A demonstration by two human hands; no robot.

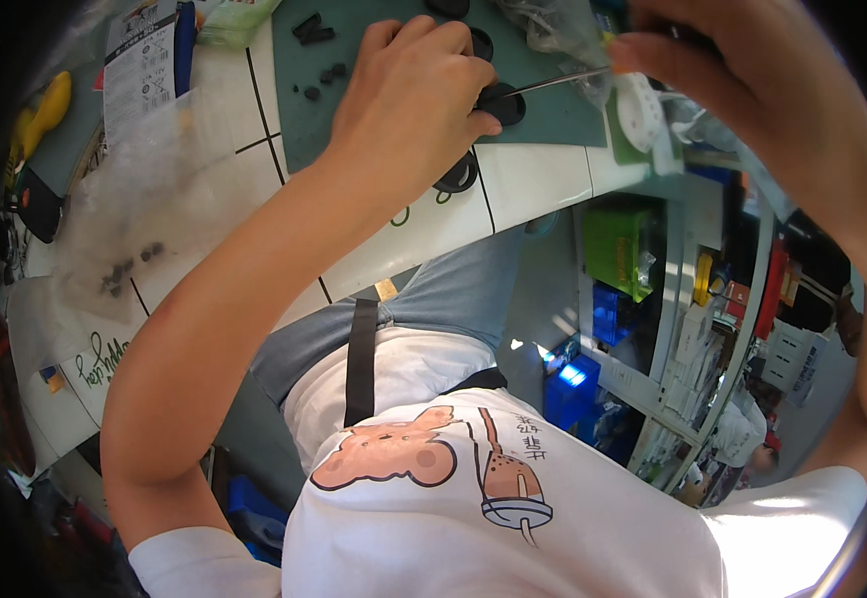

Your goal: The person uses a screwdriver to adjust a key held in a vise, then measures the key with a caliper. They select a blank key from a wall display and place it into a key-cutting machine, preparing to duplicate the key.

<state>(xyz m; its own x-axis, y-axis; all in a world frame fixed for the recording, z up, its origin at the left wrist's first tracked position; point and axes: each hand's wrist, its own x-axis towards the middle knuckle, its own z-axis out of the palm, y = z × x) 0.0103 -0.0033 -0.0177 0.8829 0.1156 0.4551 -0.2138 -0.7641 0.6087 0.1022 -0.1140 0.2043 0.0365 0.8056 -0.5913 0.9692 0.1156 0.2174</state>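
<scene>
The left hand (419, 85) grips a round, black, disc-shaped part (503, 106) over the smooth green mat (558, 120) on the white, dark-seamed desk (538, 179). The right hand (693, 45) is closed around the rear of a tool with a slim, straight metal shaft (565, 79); its tip meets the part. At left, a translucent, wrinkled plastic bag (80, 234) shows small dark pieces (120, 271) through its film.

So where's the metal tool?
Near the top of the head view, right of centre: the metal tool runs from the right hand to a black round part in the left hand.
</scene>
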